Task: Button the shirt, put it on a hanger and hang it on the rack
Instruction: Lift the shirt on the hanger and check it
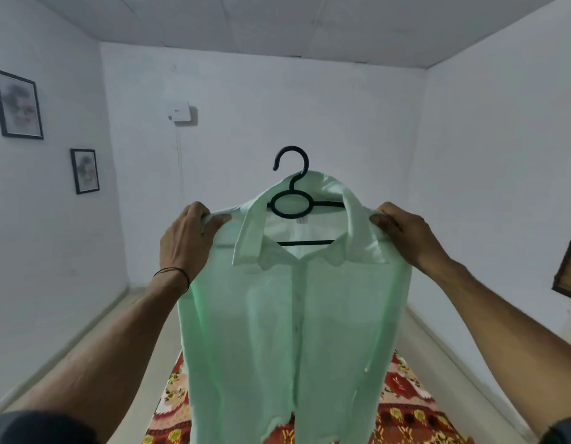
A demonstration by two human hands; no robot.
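Observation:
A pale green shirt (287, 331) hangs in front of me, held up at chest height, its front closed along the button line. A black plastic hanger (292, 205) sits inside the collar, with its hook sticking up above the neck. My left hand (189, 238) pinches the shirt's left shoulder. My right hand (402, 233) pinches the right shoulder. The hanger's arms are hidden under the fabric. No rack is in view.
A red patterned mat (402, 408) lies on the floor below the shirt. White walls surround the room, with two framed pictures (18, 104) on the left wall and a small white box (180, 112) on the far wall. A dark frame (569, 267) shows at the right edge.

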